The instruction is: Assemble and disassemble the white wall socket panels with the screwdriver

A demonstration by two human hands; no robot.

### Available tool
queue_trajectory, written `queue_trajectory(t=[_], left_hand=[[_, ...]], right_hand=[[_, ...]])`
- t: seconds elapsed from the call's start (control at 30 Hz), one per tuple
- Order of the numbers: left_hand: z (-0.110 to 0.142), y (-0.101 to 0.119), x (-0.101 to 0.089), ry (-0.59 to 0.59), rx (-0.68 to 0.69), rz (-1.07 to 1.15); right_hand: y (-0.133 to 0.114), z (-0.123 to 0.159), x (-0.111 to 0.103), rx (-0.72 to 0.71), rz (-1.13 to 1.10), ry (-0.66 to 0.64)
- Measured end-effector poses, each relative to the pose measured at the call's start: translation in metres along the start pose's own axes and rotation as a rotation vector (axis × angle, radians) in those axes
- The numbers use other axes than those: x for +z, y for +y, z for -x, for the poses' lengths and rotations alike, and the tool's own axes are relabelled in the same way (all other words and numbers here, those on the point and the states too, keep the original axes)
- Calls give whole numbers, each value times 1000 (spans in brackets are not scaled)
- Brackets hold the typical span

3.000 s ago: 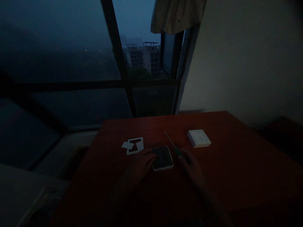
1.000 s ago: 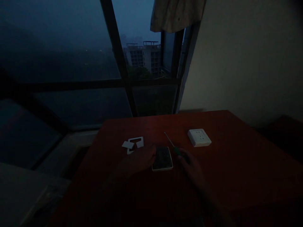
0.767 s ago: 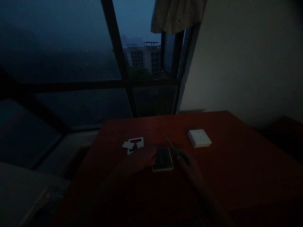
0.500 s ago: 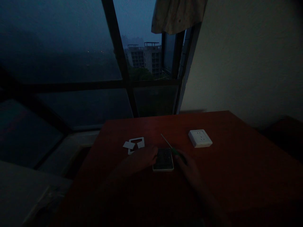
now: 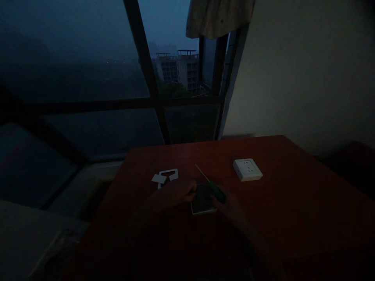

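A slim screwdriver with a green handle and thin metal shaft [image 5: 213, 188] points away from the person and to the left, its tip aimed toward the far edge of the reddish-brown table [image 5: 293, 195]. Its long axis runs diagonally, from the handle at near right to the tip at far left. The right hand [image 5: 230, 205] grasps the handle, so the screwdriver extends forward and left from its fingers, with the shaft free of the grip.

Under and beside the handle lies a shallow square panel with a dark inside and a pale rim [image 5: 202, 201], flat on the table between the two hands. The left hand [image 5: 183, 190] has its fingers curled at the panel's left side (whether they pinch anything is too dark to tell).

Beyond the left hand, a thin white square frame [image 5: 175, 174] lies flat, with a small white rectangular plate [image 5: 159, 178] overlapping its left side. Well apart, to the right and beyond the right hand, sits a white boxy wall socket [image 5: 247, 169], slots upward.
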State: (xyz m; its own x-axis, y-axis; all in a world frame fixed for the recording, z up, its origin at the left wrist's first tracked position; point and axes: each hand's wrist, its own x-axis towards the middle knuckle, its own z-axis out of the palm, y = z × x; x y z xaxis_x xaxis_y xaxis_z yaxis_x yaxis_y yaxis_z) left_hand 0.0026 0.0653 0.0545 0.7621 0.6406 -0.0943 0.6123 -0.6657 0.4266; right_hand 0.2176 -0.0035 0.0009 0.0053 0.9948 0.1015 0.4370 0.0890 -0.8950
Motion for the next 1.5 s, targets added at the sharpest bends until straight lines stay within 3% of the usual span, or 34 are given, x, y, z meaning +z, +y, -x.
queue_trajectory(t=[0.4, 1.0, 1.5], left_hand=[[15, 19, -2, 103, -18, 193], [19, 28, 6, 141, -166, 93], [20, 31, 12, 209, -176, 100]], right_hand=[[4, 5, 5, -6, 4, 73], [2, 6, 4, -8, 25, 54], [2, 7, 3, 4, 15, 49]])
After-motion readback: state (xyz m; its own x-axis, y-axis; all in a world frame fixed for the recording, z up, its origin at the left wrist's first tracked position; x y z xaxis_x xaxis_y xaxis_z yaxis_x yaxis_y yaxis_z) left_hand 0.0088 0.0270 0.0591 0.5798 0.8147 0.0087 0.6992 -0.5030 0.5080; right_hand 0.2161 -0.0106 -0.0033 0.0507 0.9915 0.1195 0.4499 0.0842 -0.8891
